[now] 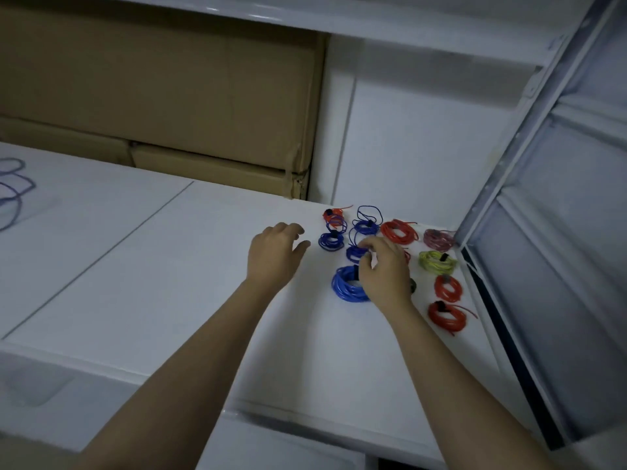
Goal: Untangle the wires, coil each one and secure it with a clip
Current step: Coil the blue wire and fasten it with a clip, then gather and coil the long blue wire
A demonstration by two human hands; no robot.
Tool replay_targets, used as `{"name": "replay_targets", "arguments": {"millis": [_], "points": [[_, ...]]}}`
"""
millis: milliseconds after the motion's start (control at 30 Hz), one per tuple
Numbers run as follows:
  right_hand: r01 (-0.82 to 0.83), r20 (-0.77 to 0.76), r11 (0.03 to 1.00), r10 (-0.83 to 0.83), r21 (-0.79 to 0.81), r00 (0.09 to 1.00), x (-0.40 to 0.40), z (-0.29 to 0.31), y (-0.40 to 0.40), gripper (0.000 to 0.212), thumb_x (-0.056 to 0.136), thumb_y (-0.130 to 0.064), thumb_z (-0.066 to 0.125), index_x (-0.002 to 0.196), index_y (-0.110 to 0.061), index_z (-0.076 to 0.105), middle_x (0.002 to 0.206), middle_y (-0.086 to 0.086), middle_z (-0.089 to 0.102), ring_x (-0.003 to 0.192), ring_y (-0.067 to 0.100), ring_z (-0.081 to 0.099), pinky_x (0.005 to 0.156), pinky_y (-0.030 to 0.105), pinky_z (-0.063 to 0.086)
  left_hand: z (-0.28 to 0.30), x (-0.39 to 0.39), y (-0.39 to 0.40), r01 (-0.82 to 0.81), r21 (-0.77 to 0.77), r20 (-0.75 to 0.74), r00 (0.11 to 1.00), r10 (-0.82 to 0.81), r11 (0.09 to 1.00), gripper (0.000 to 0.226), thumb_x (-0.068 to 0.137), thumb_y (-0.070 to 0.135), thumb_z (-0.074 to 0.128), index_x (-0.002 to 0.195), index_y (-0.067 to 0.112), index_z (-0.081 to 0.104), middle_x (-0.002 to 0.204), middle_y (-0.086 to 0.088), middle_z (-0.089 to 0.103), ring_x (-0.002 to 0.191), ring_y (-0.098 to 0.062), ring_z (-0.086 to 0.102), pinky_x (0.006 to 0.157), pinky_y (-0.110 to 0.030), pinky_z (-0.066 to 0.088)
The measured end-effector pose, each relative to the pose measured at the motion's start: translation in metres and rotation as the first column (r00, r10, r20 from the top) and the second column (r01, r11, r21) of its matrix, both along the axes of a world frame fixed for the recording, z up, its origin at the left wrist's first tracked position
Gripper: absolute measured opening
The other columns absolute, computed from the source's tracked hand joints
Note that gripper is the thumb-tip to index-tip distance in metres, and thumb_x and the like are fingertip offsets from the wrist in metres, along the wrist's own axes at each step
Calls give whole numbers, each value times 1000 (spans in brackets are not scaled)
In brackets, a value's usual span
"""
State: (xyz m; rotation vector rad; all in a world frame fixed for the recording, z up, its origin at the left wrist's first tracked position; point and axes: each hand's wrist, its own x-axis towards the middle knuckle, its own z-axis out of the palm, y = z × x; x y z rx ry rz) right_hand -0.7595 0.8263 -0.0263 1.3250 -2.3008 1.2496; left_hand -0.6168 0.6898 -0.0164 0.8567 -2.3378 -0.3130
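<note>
We seem to be setting a dark blue coil point(354, 253) among the clipped coils at the table's point(169, 266) right end, right hand point(385, 271) pinching it, left hand point(273, 254) hovering loose-fingered, with loose wire point(13, 191) far left probably next.

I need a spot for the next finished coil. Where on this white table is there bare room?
The table is bare left of the left hand, up to the loose blue wire, and near its front edge. It is crowded around the right hand: the big blue coil, red coils and yellow-green coil.
</note>
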Motion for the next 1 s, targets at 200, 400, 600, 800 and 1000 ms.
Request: {"name": "replay_targets", "arguments": {"millis": [200,400,600,800,1000], "points": [[8,-13,996,-9,-86,1000,38,12,-36,18,86,0,54,97,-8,67,97,5,63,95,24,53,77,36,48,12,59,-35,-20,6,-80,997,20,1000,31,94,30,60,120,13,62,112,-6,67,98,-27,62,80,-37,50],[181,55,981,-177,-76,983,50,6,-34,20,83,3,54,95,-6,67,96,8,65,95,27,55,77,46,50,19,70,-41,38,19,-33,999,-37,999,33,94,31,59,122,15,59,114,-5,66,100,-27,61,81,-38,49],[28,-101,999,-29,-17,994,75,10,-70,20,81,2,56,95,-9,66,98,6,63,96,29,54,79,35,43,18,96,-64,-74,-75,67,995,79,994,34,95,33,55,124,14,60,115,-8,65,99,-30,61,79,-37,46],[-269,-210,939,313,214,926,157,15,-180,27,93,-15,53,118,-11,61,121,7,58,114,28,46,92,38,41,18,203,-121,-403,-103,164,895,415,909,40,96,34,52,128,10,54,121,-13,58,107,-35,55,85,-40,42],[-416,-287,843,515,340,808,293,27,-311,34,98,-24,46,129,-15,52,132,6,49,121,26,41,93,36,36,33,356,-202,-629,-143,267,719,641,764,43,97,35,50,131,10,47,130,-14,52,116,-35,50,93,-42,40]]}}
